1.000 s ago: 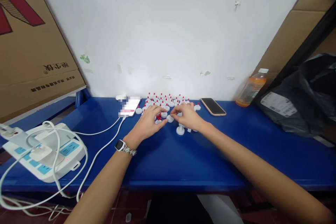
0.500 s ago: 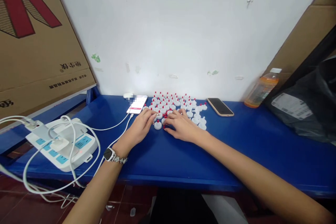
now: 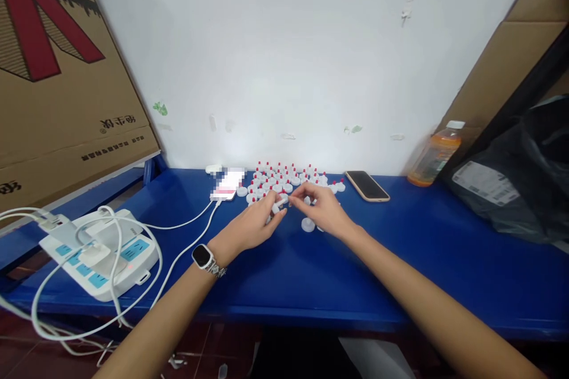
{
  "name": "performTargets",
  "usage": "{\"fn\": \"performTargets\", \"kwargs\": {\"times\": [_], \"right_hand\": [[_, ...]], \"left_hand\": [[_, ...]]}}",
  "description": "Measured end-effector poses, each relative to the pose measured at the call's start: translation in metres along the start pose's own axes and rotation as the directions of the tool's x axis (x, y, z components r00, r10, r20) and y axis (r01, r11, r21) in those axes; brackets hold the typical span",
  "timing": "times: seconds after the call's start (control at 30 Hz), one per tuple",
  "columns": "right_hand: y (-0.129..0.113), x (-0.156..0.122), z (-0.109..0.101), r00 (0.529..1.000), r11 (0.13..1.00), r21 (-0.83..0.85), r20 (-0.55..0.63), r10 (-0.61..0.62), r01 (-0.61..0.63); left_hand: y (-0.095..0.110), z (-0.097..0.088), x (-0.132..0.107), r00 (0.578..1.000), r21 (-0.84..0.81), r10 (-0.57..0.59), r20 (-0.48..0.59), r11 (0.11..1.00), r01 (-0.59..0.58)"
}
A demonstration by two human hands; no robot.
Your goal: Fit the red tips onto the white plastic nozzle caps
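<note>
My left hand is closed on a white nozzle cap, held between thumb and fingers just above the table. Facing it, my right hand is pinched at the fingertips, close to that cap's tip; whatever lies in the pinch is too small to make out. Behind both hands spreads a cluster of white nozzle caps with red tips. A white nozzle cap without a red tip stands beneath my right hand, and others near it are partly hidden by that hand.
On the blue table lie a lit phone on a charging cable and a dark phone. A power strip with looped white cables sits left. At the right are an orange drink bottle and a black bag.
My left hand has moved right and now holds a white nozzle cap. My right hand has lifted from among the caps and come to a pinch beside it.
</note>
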State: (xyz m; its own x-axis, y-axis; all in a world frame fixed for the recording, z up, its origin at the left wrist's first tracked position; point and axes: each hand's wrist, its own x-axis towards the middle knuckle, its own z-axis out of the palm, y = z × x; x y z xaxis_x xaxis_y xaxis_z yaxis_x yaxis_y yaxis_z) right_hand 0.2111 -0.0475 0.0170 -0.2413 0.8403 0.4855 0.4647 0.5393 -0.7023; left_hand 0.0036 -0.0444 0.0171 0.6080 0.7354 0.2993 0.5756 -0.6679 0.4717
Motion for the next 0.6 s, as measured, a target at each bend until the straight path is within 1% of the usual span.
{"fn": "performTargets", "kwargs": {"times": [0.03,0.1,0.13,0.2,0.3,0.4,0.5,0.6], "right_hand": [[0.002,0.000,-0.003,0.998,0.991,0.127,-0.048,0.049,-0.043],[0.007,0.000,-0.007,0.988,0.941,0.329,-0.096,0.118,-0.081],[0.009,0.000,-0.007,0.985,0.912,0.400,-0.098,0.140,-0.089],[0.011,0.000,-0.006,0.981,0.866,0.489,-0.092,0.172,-0.106],[0.010,0.000,-0.004,0.977,0.827,0.548,-0.078,0.200,-0.126],[0.006,-0.001,-0.003,0.974,0.806,0.575,-0.064,0.219,-0.143],[0.002,-0.002,-0.001,0.972,0.809,0.567,-0.056,0.227,-0.156],[0.000,-0.002,0.003,0.978,0.828,0.542,-0.051,0.202,-0.143]], "left_hand": [[0.004,0.001,0.007,1.000,0.010,0.019,0.003,1.000,-0.019],[0.011,0.003,0.017,0.999,0.011,0.050,0.009,0.999,-0.050],[0.014,0.005,0.021,0.998,0.003,0.058,0.012,0.998,-0.058],[0.018,0.010,0.024,0.998,-0.024,0.057,0.012,0.998,-0.056],[0.020,0.016,0.021,0.999,-0.066,0.034,-0.004,0.997,-0.035],[0.020,0.018,0.016,0.999,-0.086,0.037,-0.026,0.996,-0.039],[0.019,0.019,0.013,0.997,-0.100,0.062,-0.045,0.993,-0.066],[0.015,0.019,0.010,0.997,-0.107,0.073,-0.037,0.991,-0.077]]}}
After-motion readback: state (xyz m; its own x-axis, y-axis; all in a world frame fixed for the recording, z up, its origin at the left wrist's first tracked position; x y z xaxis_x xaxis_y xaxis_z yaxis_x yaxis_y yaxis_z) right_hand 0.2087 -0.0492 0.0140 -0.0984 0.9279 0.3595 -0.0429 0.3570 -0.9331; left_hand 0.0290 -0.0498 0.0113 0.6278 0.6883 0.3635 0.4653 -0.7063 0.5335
